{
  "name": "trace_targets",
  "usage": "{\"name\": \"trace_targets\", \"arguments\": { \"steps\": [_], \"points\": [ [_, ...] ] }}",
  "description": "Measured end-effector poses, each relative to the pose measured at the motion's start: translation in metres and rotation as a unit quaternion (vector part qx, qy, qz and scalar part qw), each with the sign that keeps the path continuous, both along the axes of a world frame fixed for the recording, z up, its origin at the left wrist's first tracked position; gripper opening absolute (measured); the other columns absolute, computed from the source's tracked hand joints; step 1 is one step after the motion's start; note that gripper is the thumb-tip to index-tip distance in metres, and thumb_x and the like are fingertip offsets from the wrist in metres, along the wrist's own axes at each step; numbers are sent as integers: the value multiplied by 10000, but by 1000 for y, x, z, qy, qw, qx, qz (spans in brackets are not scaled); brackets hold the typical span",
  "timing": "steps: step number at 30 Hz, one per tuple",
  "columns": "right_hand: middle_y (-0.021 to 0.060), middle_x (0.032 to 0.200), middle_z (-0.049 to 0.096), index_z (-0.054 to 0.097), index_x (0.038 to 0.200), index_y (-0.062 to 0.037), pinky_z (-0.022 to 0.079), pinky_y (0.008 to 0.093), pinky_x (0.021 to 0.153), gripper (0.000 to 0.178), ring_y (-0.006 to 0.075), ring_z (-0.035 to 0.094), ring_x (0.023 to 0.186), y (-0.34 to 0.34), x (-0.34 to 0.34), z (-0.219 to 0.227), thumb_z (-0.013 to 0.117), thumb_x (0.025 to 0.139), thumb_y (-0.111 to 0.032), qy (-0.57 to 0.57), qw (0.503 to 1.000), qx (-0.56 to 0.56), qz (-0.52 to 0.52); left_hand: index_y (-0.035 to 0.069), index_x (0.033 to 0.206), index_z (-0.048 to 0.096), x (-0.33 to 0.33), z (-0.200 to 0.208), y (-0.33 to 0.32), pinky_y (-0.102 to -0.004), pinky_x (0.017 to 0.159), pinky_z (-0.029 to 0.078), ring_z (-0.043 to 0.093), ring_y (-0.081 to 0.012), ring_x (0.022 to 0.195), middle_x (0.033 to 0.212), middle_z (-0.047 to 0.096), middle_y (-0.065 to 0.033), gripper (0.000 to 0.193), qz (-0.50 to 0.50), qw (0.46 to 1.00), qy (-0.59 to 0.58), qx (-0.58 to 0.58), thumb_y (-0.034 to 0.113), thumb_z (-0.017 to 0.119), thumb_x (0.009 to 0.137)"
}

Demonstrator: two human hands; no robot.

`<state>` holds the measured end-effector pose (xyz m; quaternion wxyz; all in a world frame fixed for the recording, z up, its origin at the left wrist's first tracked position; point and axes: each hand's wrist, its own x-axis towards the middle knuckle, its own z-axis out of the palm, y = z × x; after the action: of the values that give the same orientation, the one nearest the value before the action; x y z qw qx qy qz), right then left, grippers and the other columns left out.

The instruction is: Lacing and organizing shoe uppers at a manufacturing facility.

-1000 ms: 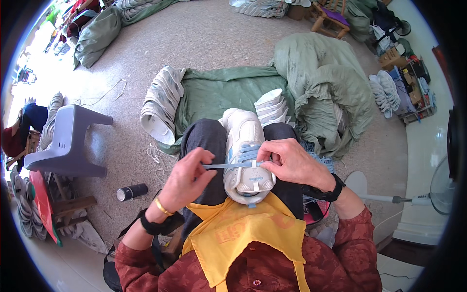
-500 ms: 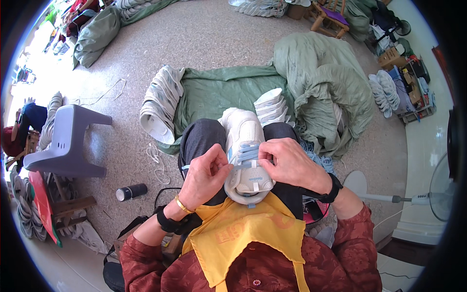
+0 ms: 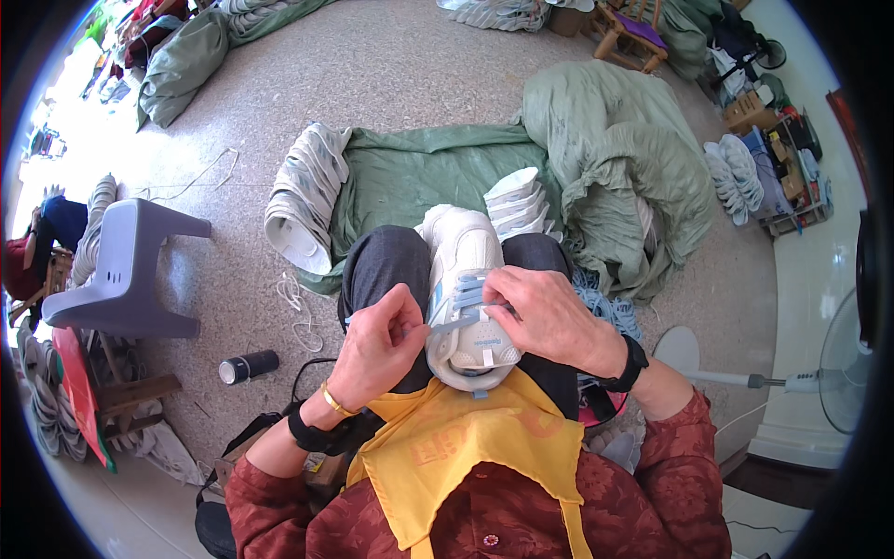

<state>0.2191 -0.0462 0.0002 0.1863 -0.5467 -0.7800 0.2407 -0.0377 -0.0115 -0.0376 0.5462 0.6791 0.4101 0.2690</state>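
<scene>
A white sneaker (image 3: 463, 244) rests between my knees, toe pointing away from me. Pale blue lacing crosses its upper part in several rows. My left hand (image 3: 377, 343) is closed, thumb and forefinger pinching a flat blue shoelace (image 3: 453, 326) that stretches over the tongue. At the right row of eyelets my right hand (image 3: 548, 315) is closed too, its fingertips on the lace's other side. Those fingertips partly cover the eyelets there. Below the lace, the padded tongue and collar face me, above my yellow apron (image 3: 466, 443).
Beyond my knees, a green cloth (image 3: 438, 177) carries a row of nested white shoes (image 3: 307, 200) and a shorter stack (image 3: 518, 205). A bulky green sack (image 3: 624, 149) lies right. Left are a grey plastic chair (image 3: 130, 270) and a black cylinder (image 3: 250, 367); a fan (image 3: 838, 373) stands right.
My left hand has drawn slightly left and down, and a longer stretch of lace shows between the hands. The right hand has shifted slightly left. The shoe stays in place.
</scene>
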Motion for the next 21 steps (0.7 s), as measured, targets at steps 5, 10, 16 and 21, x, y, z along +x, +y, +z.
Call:
{"name": "trace_targets", "arguments": {
  "steps": [5, 10, 16, 21],
  "points": [
    [138, 919, 673, 621, 1013, -10, 551, 423, 683, 164, 332, 700, 764, -6, 2, -2, 706, 875, -29, 26, 1000, 2, -17, 20, 889, 526, -13, -3, 0, -260, 529, 388, 471, -50, 581, 668, 517, 1, 184, 15, 1000, 6, 13, -34, 702, 885],
    [146, 905, 671, 617, 1010, -31, 543, 451, 714, 154, 361, 687, 804, -9, 7, -1, 687, 872, -27, 37, 995, -21, -92, 40, 909, 496, -24, 2, 1, -222, 554, 367, 455, -17, 623, 710, 491, 52, 213, 16, 998, -11, -59, -24, 699, 918],
    [98, 853, 676, 661, 930, 13, 493, 318, 552, 84, 186, 630, 610, -16, 17, -5, 703, 857, 13, 106, 986, -26, -124, 43, 910, 496, -18, -3, 0, -214, 547, 350, 436, -5, 636, 745, 503, 60, 228, 34, 996, -48, -71, -1, 718, 930],
    [98, 841, 678, 670, 930, 11, 500, 313, 561, 80, 179, 640, 613, -19, 17, -5, 717, 867, -4, 97, 988, -26, -116, 56, 923, 526, -17, 4, 1, -185, 586, 370, 443, 19, 690, 787, 506, 77, 206, -1, 998, 12, -69, 15, 725, 958]
  ]
}}
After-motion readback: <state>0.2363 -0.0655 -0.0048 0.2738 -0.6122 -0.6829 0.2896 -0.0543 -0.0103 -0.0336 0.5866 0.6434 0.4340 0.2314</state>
